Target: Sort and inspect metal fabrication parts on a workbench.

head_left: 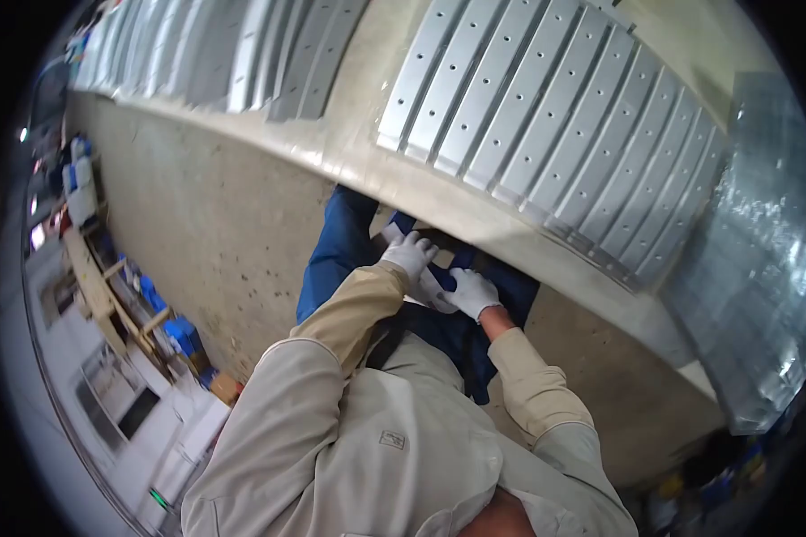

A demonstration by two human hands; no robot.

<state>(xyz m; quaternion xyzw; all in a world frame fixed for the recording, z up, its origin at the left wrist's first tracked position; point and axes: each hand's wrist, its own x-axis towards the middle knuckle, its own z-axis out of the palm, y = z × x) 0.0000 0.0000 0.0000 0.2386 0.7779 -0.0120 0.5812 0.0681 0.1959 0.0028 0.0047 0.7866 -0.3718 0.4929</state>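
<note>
Both my hands wear pale gloves and are low over my lap, just in front of the table edge. My left hand [410, 255] curls its fingers downward beside a pale, flat piece [435, 292]. From the other side my right hand [472, 294] reaches to the same piece, thumb apart and fingers bent onto it. Blur and my hands hide much of the piece, so its kind cannot be told. Blue trousers [336, 242] show beneath and around the hands.
On the pale table [349, 148] lie a row of silver metal strips [546, 116] with holes and another stack of metal strips [233, 54] at far left. Clear plastic sheeting [752, 259] hangs over the right end. Along the left stand a wooden frame [98, 286] and a blue container [182, 335].
</note>
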